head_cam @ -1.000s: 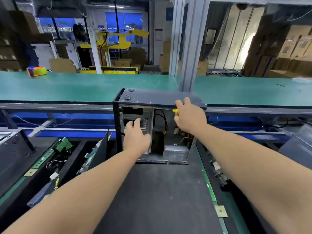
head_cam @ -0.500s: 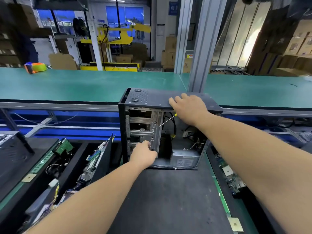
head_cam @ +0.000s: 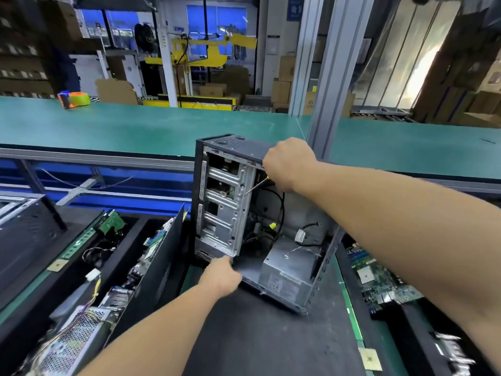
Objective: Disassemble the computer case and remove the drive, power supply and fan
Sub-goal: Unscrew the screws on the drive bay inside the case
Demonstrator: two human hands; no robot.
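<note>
- Computer case (head_cam: pixel 271 226) stood open on the counter (head_cam: pixel 257 343), between both hands.
- Left hand (head_cam: pixel 221 276) gripped its lower front edge.
- Right hand (head_cam: pixel 287 162) clasped a screwdriver (head_cam: pixel 254 185) at the top edge.

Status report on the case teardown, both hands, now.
Right hand grips screwdriver, tip at drive cage. Left hand at computer case bottom front edge, grip unclear. Power supply in place. Loose cables near the cage.
</note>
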